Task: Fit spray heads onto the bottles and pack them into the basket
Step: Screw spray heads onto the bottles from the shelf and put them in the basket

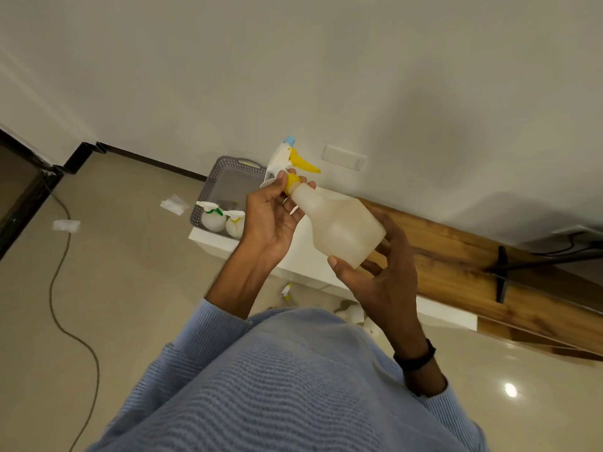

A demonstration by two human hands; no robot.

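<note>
I hold a translucent white bottle (339, 225) tilted in the air, its neck pointing up and left. My right hand (378, 275) grips its base. On the neck sits a white spray head (287, 158) with a yellow trigger, a yellow collar and a blue nozzle tip. My left hand (274, 213) has its fingers closed around the yellow collar. Behind stands a grey perforated basket (225, 177) on a white table. Two bottles with spray heads stand in its near end: one with a green collar (212, 216), one with a yellow collar (234, 223).
The white table (215, 239) runs from the basket to the right beside a wooden bench (473, 256). Loose spray heads and bottles (352, 313) lie on the floor beneath. A cable (55, 288) snakes across the tiles, with two plastic wrappers (174, 203) nearby.
</note>
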